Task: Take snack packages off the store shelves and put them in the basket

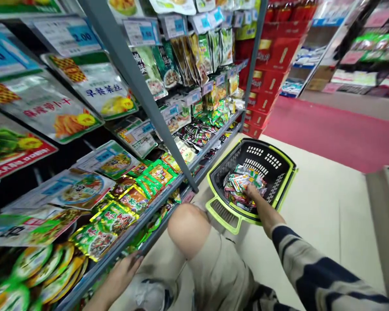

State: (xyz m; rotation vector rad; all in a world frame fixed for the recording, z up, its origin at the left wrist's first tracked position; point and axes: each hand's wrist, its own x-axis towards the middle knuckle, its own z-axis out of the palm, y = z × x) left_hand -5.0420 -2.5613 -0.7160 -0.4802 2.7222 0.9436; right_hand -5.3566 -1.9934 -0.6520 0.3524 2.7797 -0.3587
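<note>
**Recorded: right hand [254, 191] at loose packets [241, 178] inside shopping basket [228, 162]; left hand [126, 268] beside lower shelving**

Found open pale floor [327, 207] to the right of the basket, with a red floor strip [320, 136] beyond. Noted tighter room on the left, between basket and metal shelf edge [142, 217], with a bare knee [188, 229] close to the lime-green handle [225, 224]. Observed stacked red cartons [272, 54] near the far end of the basket, past the shelving.

Found the right hand reaching over the near rim, touching the packets, with fingers partly hidden; cannot tell whether pinching one or merely resting against them. Found the left hand low, near the shelving edge, with fingertips blurred and dark; cannot tell finger spread or contact.

Recorded black perforated plastic for the basket, rounded at the corners and trimmed in lime green. Noted small, flat, glossy packets heaped inside, overlapping at mixed angles. Observed crinkled green-and-gold sachets [116, 216] on the shelf, round green-rimmed packages [52, 276] leaning in a row, and flat silvery pouches [94, 86] hanging above beside a grey metal upright [134, 77].
</note>
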